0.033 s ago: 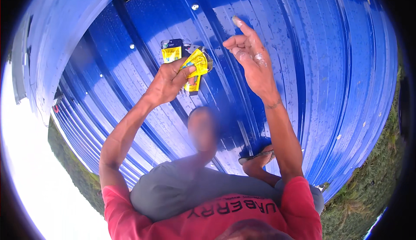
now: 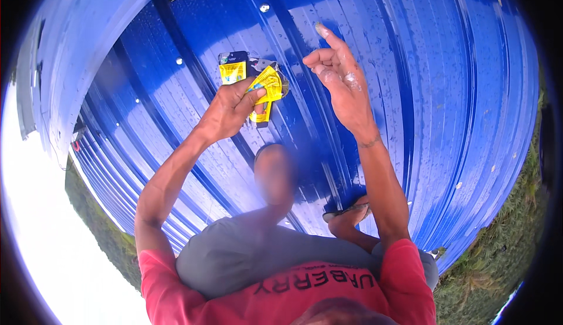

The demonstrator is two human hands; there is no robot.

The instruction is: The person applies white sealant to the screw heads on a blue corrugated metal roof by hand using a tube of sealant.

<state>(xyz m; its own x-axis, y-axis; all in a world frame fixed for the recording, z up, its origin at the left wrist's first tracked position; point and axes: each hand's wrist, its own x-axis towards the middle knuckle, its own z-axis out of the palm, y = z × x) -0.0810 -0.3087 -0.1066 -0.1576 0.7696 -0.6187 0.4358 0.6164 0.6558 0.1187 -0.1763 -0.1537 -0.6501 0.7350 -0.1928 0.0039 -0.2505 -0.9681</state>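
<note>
My left hand [image 2: 234, 105] is closed on several yellow packets [image 2: 270, 83], gripped under its thumb and fanned out, with dark backing pieces [image 2: 233, 57] and clear plastic showing behind them. The print on them is too small to make out. To its right, my right hand [image 2: 345, 81] is raised over the blue ribbed metal sheet [image 2: 410, 90], palm turned partly up, fingers apart and curved, holding nothing. Whitish smears mark its fingers and palm, and its index finger points away from me.
My feet, one in a sandal [image 2: 346, 213], and grey-trousered legs [image 2: 223, 254] rest on the wet metal surface, which has bolts [image 2: 264, 8] and pale flecks. A lighter blue sheet edge [image 2: 70, 43] curves along the left. Green vegetation [image 2: 469, 284] lies beyond the surface's lower edges.
</note>
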